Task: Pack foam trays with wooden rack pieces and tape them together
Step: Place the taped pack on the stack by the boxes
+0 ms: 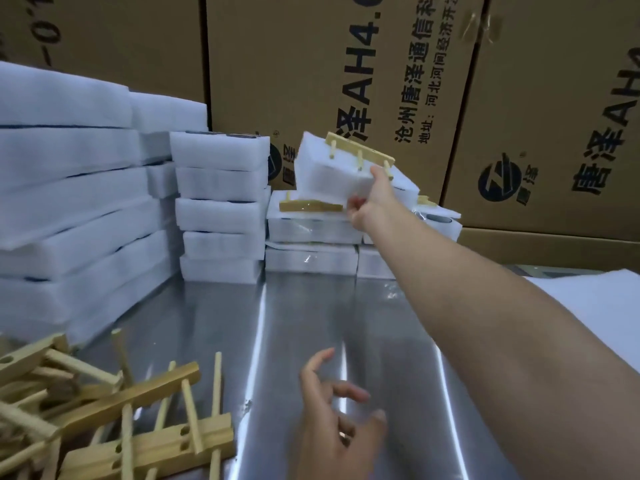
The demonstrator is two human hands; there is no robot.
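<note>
While your right hand [369, 199] gripped the foam bundle [329, 171], tilted in the air with a wooden rack piece [360, 150] on top, just above the taped bundles [311, 230] at the back of the metal table [311, 323], your left hand [336, 424] hovered empty, fingers loosely curled. Loose rack pieces [121, 410] lay piled beside stacked foam trays [69, 202].

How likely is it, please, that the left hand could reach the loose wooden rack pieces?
Probably yes: the left hand is open, beside the wooden rack pieces, only bare table between.
</note>
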